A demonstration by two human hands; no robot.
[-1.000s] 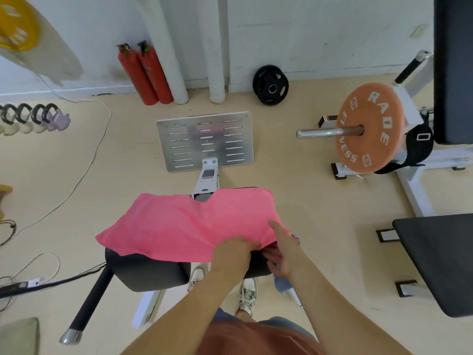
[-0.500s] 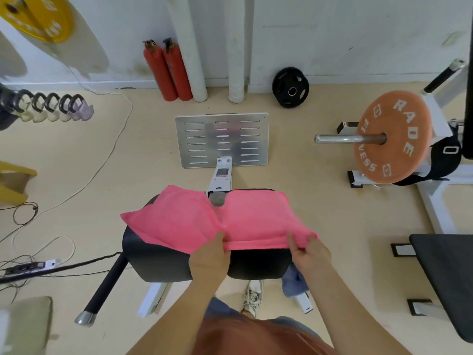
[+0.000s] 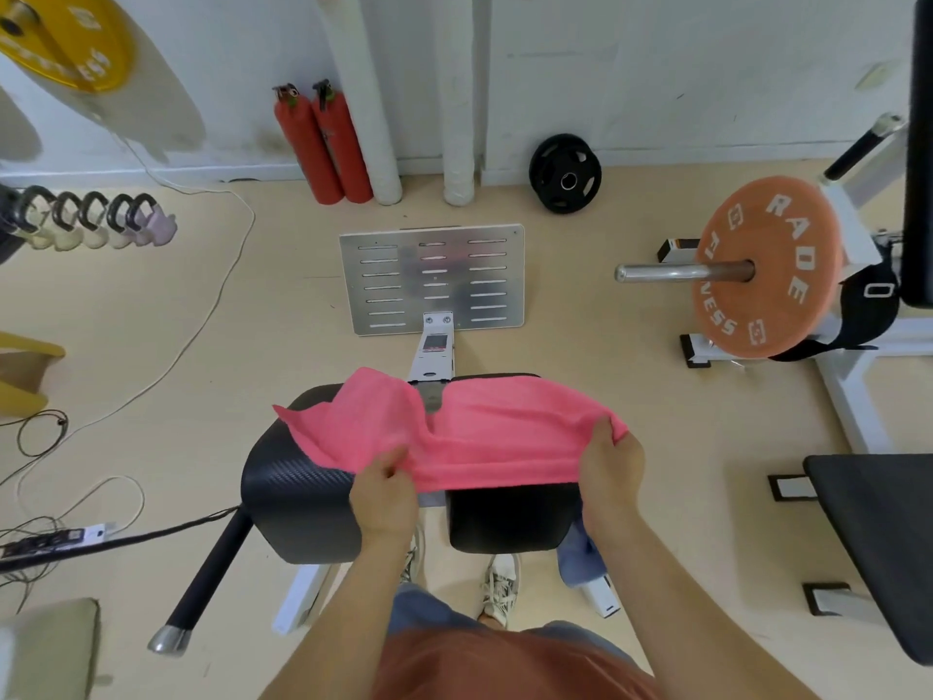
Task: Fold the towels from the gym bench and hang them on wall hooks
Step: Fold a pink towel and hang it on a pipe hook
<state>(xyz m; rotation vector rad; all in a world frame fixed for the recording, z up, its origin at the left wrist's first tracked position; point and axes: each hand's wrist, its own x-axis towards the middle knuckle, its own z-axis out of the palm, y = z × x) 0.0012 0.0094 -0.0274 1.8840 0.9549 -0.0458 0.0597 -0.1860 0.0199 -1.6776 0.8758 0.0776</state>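
A pink towel (image 3: 484, 426) lies spread over the two black pads of the gym bench (image 3: 298, 497) in front of me. My left hand (image 3: 386, 490) pinches the towel's near edge close to its middle. My right hand (image 3: 611, 464) grips the towel's near right corner. The towel's left part lies loose and rumpled over the left pad. A blue cloth (image 3: 578, 555) hangs below the right pad, mostly hidden by my right forearm. No wall hooks are in view.
A slotted metal footplate (image 3: 431, 277) lies beyond the bench. Two red extinguishers (image 3: 323, 144) and a black weight plate (image 3: 565, 174) stand by the far wall. An orange plate on a bar (image 3: 762, 267) and another black bench (image 3: 878, 543) are at the right. Cables (image 3: 101, 538) cross the floor at left.
My hands have moved apart along the towel's near edge. The right hand went to the right corner, and the towel is stretched wider across the bench.
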